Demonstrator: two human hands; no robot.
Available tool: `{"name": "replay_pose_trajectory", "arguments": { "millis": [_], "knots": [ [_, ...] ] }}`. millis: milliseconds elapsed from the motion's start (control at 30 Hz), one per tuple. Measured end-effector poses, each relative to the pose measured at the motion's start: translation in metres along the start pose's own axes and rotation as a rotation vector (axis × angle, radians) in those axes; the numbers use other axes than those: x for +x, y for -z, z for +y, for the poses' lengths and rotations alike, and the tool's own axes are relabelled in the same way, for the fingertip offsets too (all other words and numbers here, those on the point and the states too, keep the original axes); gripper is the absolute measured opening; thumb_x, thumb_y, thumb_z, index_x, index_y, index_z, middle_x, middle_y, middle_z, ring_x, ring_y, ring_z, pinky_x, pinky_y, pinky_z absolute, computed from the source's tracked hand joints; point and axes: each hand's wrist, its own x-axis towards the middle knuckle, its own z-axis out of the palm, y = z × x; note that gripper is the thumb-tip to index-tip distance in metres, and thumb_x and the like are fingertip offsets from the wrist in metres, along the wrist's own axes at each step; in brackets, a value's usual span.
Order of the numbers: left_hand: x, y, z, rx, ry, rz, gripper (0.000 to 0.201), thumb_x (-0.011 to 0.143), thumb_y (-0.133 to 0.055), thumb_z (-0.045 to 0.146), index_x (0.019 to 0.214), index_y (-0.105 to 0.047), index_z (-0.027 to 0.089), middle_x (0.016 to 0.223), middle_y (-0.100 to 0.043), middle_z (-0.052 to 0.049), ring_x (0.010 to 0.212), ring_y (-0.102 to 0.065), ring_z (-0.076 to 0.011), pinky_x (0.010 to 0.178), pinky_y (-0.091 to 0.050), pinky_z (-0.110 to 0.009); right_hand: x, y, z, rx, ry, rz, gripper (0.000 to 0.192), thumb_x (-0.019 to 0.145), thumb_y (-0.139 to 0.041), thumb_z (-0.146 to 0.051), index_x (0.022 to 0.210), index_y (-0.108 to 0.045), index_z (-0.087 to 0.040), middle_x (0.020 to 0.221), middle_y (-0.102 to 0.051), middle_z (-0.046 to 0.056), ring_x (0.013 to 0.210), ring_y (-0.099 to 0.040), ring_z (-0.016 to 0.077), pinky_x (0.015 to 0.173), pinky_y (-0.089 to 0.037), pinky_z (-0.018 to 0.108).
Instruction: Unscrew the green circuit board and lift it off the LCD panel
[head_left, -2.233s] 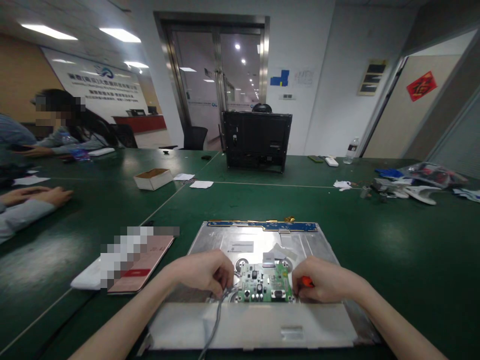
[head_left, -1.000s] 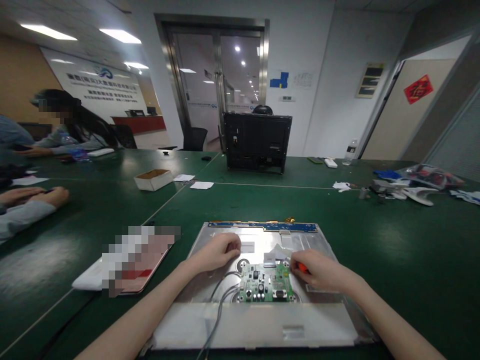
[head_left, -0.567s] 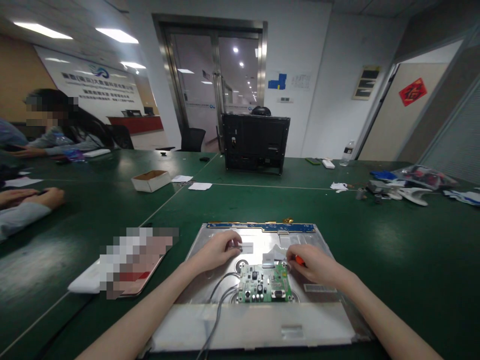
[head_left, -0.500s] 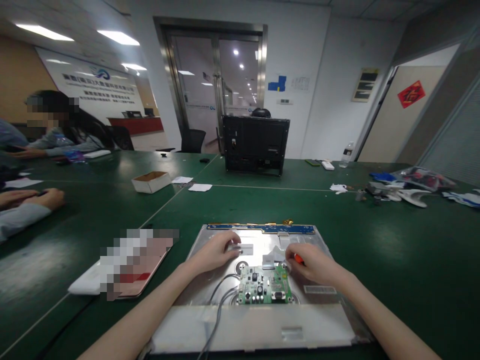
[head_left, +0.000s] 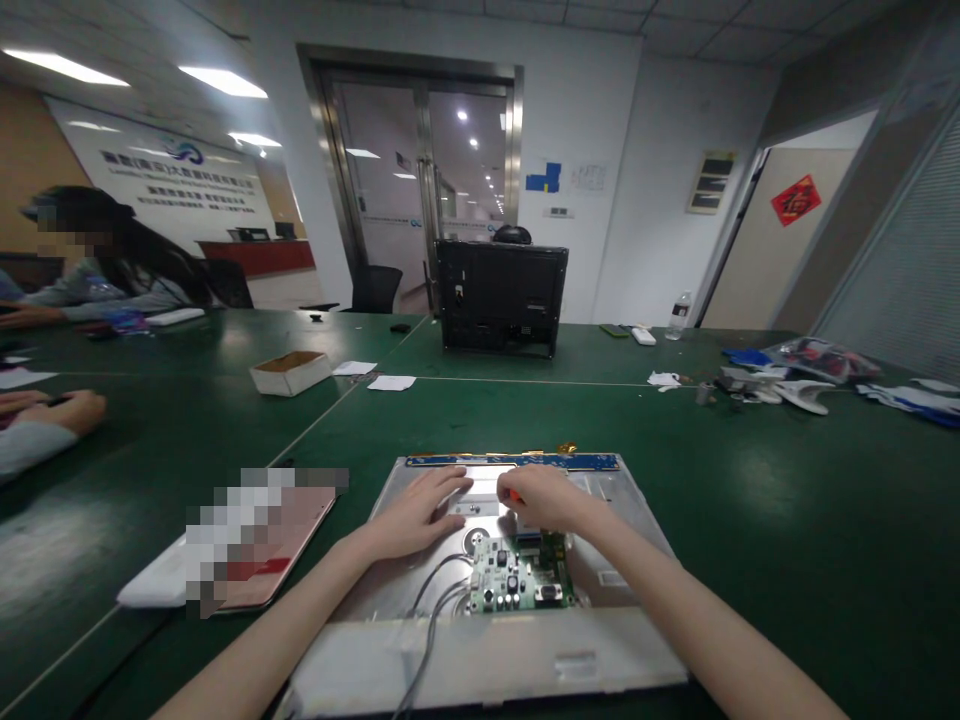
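An LCD panel (head_left: pixel 622 650) lies flat, its silvery metal back upward, on the green table. A green circuit board (head_left: pixel 491 580) sits on its middle, with dark cables (head_left: pixel 429 640) running from the board's left side toward me. Along the far edge runs a narrow blue board (head_left: pixel 592 462). My left hand (head_left: pixel 416 515) rests on the panel's left part, fingers spread. Beside its fingertips are small screw-like dots (head_left: pixel 472 510). My right hand (head_left: pixel 544 497) is closed around a small tool with an orange-red handle (head_left: pixel 516 496); its tip is hidden.
Left of the panel lie a white item (head_left: pixel 154 580) and a pink phone-like slab (head_left: pixel 300 530), partly blurred out. Farther off stand a white open box (head_left: pixel 292 375) and a black monitor casing (head_left: pixel 501 300). Loose parts (head_left: pixel 750 382) lie at right. Other people sit at the left.
My right hand has moved left with the orange-red tool, from beside the circuit board to near my left fingertips. My left hand's fingers have spread out from a curled pose. The view has shifted slightly.
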Motion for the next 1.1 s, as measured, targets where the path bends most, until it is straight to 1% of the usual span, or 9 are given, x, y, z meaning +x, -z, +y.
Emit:
{"name": "replay_pose_trajectory", "arguments": {
  "millis": [233,333,467,633,767,833,900,1000,1100],
  "knots": [
    [0.004,-0.003,0.005,0.050,-0.016,0.014,0.049,0.095,-0.047,0.045,0.137,-0.047,0.020,0.145,-0.044,-0.013,0.135,-0.038,-0.0294,0.112,-0.028,-0.046,0.014,-0.014,0.002,0.004,0.035,-0.001,0.022,0.086,-0.055,-0.016,0.101,-0.070,-0.021,0.097,-0.073,0.008,0.087,-0.065,0.0201,0.071,-0.040,0.027],
    [0.008,-0.007,0.007,0.064,-0.032,0.019,0.047,0.095,-0.046,0.044,0.136,-0.047,0.020,0.145,-0.044,-0.013,0.135,-0.037,-0.0296,0.112,-0.028,-0.046,0.014,-0.016,0.005,0.015,0.041,0.008,0.024,0.084,-0.055,-0.015,0.101,-0.071,-0.022,0.097,-0.074,0.007,0.089,-0.066,0.0204,0.074,-0.042,0.027],
    [0.016,-0.010,0.013,0.078,-0.044,0.024,0.046,0.096,-0.045,0.043,0.135,-0.047,0.019,0.144,-0.046,-0.013,0.135,-0.037,-0.0299,0.112,-0.027,-0.047,0.006,-0.012,0.009,0.042,0.023,0.023,0.030,0.084,-0.054,-0.013,0.106,-0.071,-0.025,0.102,-0.074,0.006,0.094,-0.066,0.0210,0.079,-0.043,0.029],
    [0.019,-0.010,0.020,0.076,-0.033,0.042,0.044,0.096,-0.045,0.041,0.133,-0.049,0.018,0.143,-0.046,-0.013,0.134,-0.037,-0.0291,0.112,-0.027,-0.046,-0.019,-0.005,0.019,0.074,-0.048,0.066,0.032,0.084,-0.055,-0.014,0.111,-0.069,-0.023,0.109,-0.072,0.007,0.101,-0.064,0.0230,0.084,-0.044,0.031],
    [0.018,-0.008,0.020,0.069,0.004,0.023,0.044,0.094,-0.048,0.040,0.133,-0.049,0.020,0.144,-0.046,-0.012,0.133,-0.039,-0.0289,0.110,-0.029,-0.045,-0.052,0.002,0.033,0.086,-0.097,0.088,0.027,0.083,-0.058,-0.015,0.107,-0.069,-0.021,0.110,-0.070,0.008,0.102,-0.063,0.0225,0.087,-0.044,0.032],
    [0.019,-0.007,0.020,0.061,0.026,0.008,0.045,0.092,-0.050,0.040,0.133,-0.049,0.021,0.143,-0.046,-0.012,0.132,-0.039,-0.0296,0.109,-0.030,-0.046,-0.071,0.007,0.039,0.090,-0.110,0.090,0.028,0.083,-0.057,-0.017,0.109,-0.067,-0.021,0.111,-0.069,0.008,0.102,-0.062,0.0229,0.087,-0.045,0.034],
    [0.021,-0.004,0.021,0.044,0.047,-0.002,0.046,0.089,-0.053,0.040,0.131,-0.050,0.021,0.141,-0.048,-0.012,0.131,-0.040,-0.0310,0.108,-0.031,-0.046,-0.087,0.009,0.041,0.094,-0.117,0.067,0.033,0.082,-0.058,-0.016,0.114,-0.065,-0.022,0.115,-0.067,0.008,0.103,-0.061,0.0241,0.087,-0.045,0.036],
    [0.027,0.001,0.023,0.014,0.057,-0.016,0.044,0.084,-0.057,0.036,0.124,-0.053,0.021,0.134,-0.051,-0.011,0.124,-0.045,-0.0314,0.104,-0.035,-0.045,-0.104,0.005,0.037,0.012,-0.105,0.014,0.043,0.081,-0.057,-0.018,0.124,-0.058,-0.024,0.123,-0.062,0.009,0.100,-0.061,0.0257,0.079,-0.046,0.037],
    [0.032,0.005,0.027,0.004,0.073,-0.037,0.041,0.079,-0.060,0.032,0.117,-0.054,0.020,0.126,-0.055,-0.011,0.115,-0.051,-0.0304,0.098,-0.039,-0.043,-0.113,-0.006,0.027,-0.194,-0.025,-0.012,0.050,0.082,-0.052,-0.013,0.131,-0.051,-0.025,0.127,-0.059,0.011,0.086,-0.065,0.0236,0.066,-0.046,0.033]
  ]
}}
